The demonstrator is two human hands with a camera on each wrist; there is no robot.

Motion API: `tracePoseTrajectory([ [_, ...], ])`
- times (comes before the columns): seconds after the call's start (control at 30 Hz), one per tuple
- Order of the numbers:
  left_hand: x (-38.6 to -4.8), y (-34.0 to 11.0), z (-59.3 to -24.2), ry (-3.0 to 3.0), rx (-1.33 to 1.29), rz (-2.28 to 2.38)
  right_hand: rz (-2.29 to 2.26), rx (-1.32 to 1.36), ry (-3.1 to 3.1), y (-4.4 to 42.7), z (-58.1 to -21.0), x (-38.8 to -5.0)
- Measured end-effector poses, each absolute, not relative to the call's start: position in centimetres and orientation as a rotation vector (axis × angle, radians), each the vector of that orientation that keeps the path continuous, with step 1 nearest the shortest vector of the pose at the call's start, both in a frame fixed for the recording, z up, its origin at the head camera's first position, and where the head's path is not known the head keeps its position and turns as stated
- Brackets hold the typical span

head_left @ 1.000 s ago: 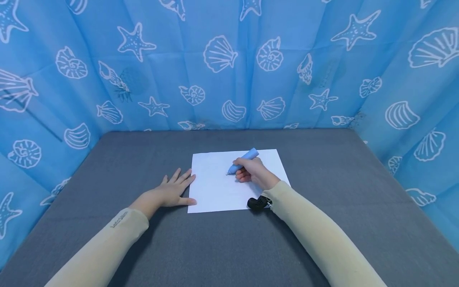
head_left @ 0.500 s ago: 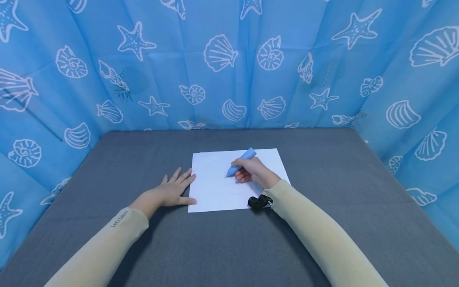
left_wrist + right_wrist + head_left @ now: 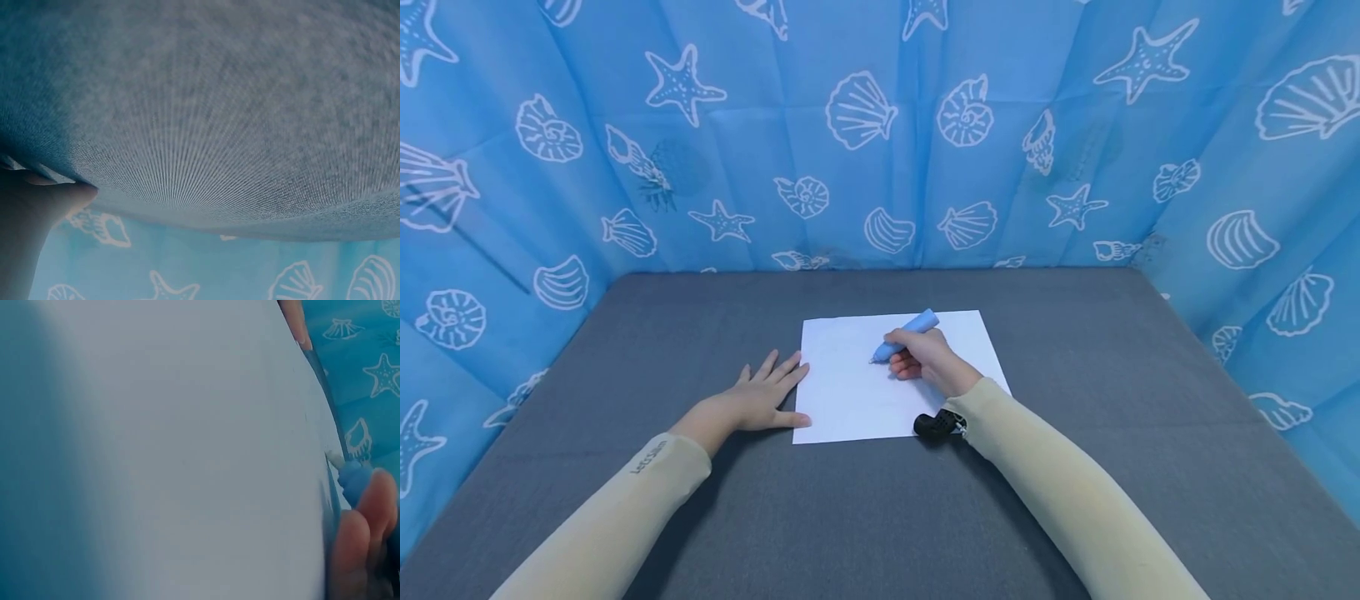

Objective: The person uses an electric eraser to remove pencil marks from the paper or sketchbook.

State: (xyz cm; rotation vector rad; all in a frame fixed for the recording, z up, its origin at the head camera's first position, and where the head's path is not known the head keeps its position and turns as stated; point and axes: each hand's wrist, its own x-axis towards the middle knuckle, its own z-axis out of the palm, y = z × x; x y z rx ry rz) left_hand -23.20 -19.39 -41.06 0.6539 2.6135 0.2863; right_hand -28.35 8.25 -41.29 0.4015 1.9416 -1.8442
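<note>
A white sheet of paper [image 3: 842, 408] lies flat on the grey table. My right hand [image 3: 928, 358] grips a thick blue pen [image 3: 917, 323] over the middle of the sheet, its tip pointing left and down at the paper. In the right wrist view the pen's pale tip [image 3: 334, 459] is at the sheet's surface, beside curled fingers [image 3: 351, 550]. My left hand [image 3: 760, 404] rests with spread fingers at the sheet's left edge, thumb and fingertips on the paper. The left wrist view shows a thumb [image 3: 69, 197] low at the left. Any marks on the sheet are too faint to tell.
The grey tabletop [image 3: 880, 517] stretches around the sheet on all sides. A blue curtain [image 3: 880, 183] with white shells and starfish hangs behind and at both sides. A black wrist camera [image 3: 934, 426] sits under my right sleeve, over the sheet's near edge.
The pen tip has shifted slightly left overall, dipping toward me and then moving back up a little. My right hand has made the same small movements. My left hand and the paper stay put.
</note>
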Motion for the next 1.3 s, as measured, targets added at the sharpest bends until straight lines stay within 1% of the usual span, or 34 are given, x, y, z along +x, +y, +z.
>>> tracePoseTrajectory([
  [0.4,-23.2,-19.3,-41.1,2.625,0.646,0.277,-1.796,0.359,1.943,8.0,-41.4,-28.2],
  [0.87,-23.6,-19.9,-42.0,2.632,0.666,0.280,-1.847,0.380,1.950,7.7,-41.4,-28.1],
  [1.3,-23.3,-19.4,-41.3,2.621,0.658,0.271,-1.879,0.383,1.915,7.9,-41.6,-28.2],
])
